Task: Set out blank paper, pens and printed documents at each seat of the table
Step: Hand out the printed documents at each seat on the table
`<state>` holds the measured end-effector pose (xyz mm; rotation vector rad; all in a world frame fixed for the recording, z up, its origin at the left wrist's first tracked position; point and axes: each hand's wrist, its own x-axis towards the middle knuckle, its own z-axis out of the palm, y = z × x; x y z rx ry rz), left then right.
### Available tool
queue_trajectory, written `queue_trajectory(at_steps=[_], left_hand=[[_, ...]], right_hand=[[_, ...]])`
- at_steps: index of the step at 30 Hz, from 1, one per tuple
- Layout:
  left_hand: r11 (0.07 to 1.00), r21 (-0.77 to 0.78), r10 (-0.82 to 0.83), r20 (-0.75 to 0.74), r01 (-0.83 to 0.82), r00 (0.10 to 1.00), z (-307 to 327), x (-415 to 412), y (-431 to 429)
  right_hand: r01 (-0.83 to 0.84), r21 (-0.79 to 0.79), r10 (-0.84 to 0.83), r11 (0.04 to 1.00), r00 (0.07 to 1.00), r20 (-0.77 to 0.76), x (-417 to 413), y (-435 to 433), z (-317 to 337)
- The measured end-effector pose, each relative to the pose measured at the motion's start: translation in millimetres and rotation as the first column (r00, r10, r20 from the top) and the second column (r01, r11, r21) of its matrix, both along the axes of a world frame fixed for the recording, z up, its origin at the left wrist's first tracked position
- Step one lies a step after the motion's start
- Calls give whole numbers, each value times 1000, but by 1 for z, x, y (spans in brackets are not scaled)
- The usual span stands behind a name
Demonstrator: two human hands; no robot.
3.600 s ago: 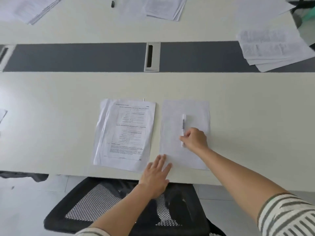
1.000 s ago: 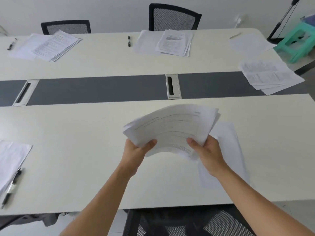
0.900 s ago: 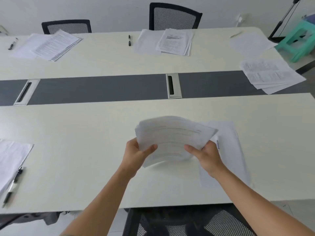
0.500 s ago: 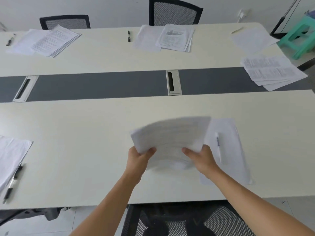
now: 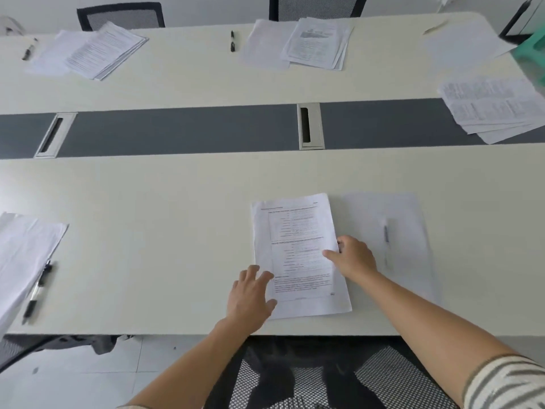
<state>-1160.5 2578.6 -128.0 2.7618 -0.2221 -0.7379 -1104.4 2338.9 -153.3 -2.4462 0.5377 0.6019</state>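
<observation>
A printed document stack (image 5: 298, 249) lies flat on the table (image 5: 165, 231) at the near seat. Right of it lies a blank sheet (image 5: 407, 219) with a white pen (image 5: 386, 240) on top. My left hand (image 5: 250, 296) rests with spread fingers on the stack's lower left edge. My right hand (image 5: 354, 256) touches the stack's right edge with its thumb on the page.
Other sets of papers and pens lie at the near left (image 5: 23, 255), far left (image 5: 97, 51) and far middle (image 5: 315, 42). A loose printed pile (image 5: 495, 104) sits at the right. Two cable hatches (image 5: 309, 125) interrupt the grey centre strip. A black mesh chair (image 5: 339, 379) stands below me.
The stack I held up in both hands has come down flat onto the table left of the blank sheet. Both hands have loosened their grip and now rest at its edges.
</observation>
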Motion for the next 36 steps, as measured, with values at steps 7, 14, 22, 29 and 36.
queue_trajectory(at_steps=[7, 14, 22, 29, 36], left_hand=[[921, 202, -318, -107, 333, 942, -34, -8, -23], [919, 193, -335, -79, 344, 939, -43, 12, -14], [918, 182, -346, -72, 353, 935, -43, 22, -9], [920, 178, -341, -66, 348, 938, -43, 19, -8], [939, 155, -301, -50, 306, 952, -44, 10, 11]], right_hand=[[-323, -371, 345, 871, 939, -9, -60, -57, 0], [-301, -266, 259, 916, 949, -180, -73, -89, -20], [-298, -260, 266, 919, 952, -151, -77, -78, -22], [-304, -264, 271, 915, 950, -155, -76, -72, -25], [-324, -260, 288, 910, 943, -169, -78, -64, -23]])
